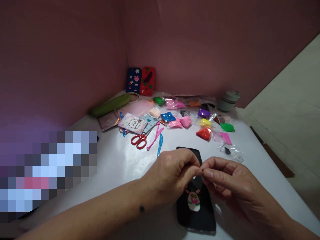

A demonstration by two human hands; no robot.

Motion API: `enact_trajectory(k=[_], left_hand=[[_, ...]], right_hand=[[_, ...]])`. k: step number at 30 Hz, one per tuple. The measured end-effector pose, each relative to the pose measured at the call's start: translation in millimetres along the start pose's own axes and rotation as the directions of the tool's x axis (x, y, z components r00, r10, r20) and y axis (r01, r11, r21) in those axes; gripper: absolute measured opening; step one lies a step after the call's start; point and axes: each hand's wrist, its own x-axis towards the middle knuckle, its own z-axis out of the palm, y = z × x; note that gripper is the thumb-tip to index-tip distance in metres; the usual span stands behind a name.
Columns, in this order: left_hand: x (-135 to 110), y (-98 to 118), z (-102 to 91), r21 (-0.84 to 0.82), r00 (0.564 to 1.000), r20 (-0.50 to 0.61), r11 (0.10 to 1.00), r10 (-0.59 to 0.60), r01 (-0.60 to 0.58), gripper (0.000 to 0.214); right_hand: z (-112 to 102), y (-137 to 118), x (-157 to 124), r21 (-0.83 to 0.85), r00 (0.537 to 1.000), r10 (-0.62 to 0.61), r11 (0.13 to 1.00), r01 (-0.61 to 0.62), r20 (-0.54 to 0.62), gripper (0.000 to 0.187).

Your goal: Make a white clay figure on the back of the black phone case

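Over the upper part of a black phone case (183, 218), my left hand (175, 170) and my right hand (228, 178) meet at the fingertips. Both are closed in a pinch, thumb against forefinger. Whatever lies between the fingertips is too small or hidden to name. On the case, which lies flat on the white table, sits a small clay figure (194, 201) with a cream body, a pink patch and striped pieces at its top. A small white spot shows above the figure, partly covered by my fingers.
Red-handled scissors (139, 141), a blue clay tool (160, 144) and pink tools (155, 136) lie beyond my left hand. Several bagged clay packs, including a red one (203, 133), spread across the back. Two decorated cases (148, 81) lean on the wall. A jar (228, 101) stands back right.
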Motion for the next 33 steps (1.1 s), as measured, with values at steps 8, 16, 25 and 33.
enact_trajectory(k=[8, 16, 25, 33], left_hand=[[-1.5, -3.3, 1.5, 0.011, 1.000, -0.001, 1.000, 0.000, 0.000, 0.007], [0.5, -5.5, 2.1, -0.018, 0.998, 0.038, 0.999, -0.047, 0.047, 0.009], [1.1, -4.4, 1.9, -0.135, 0.953, 0.157, 0.950, -0.259, 0.280, 0.015], [0.2, -2.3, 1.1, -0.113, 0.973, 0.124, 0.971, -0.195, 0.209, 0.013]], right_hand=[[-3.5, 1.9, 2.0, -0.019, 1.000, -0.009, 1.000, 0.010, 0.023, 0.019], [-3.5, 2.8, 3.6, -0.021, 1.000, -0.013, 1.000, 0.013, 0.013, 0.017], [-6.1, 3.6, 4.5, -0.024, 0.999, -0.028, 0.999, 0.029, 0.025, 0.019], [0.9, 1.5, 1.1, -0.042, 0.998, -0.047, 0.998, 0.046, -0.039, 0.019]])
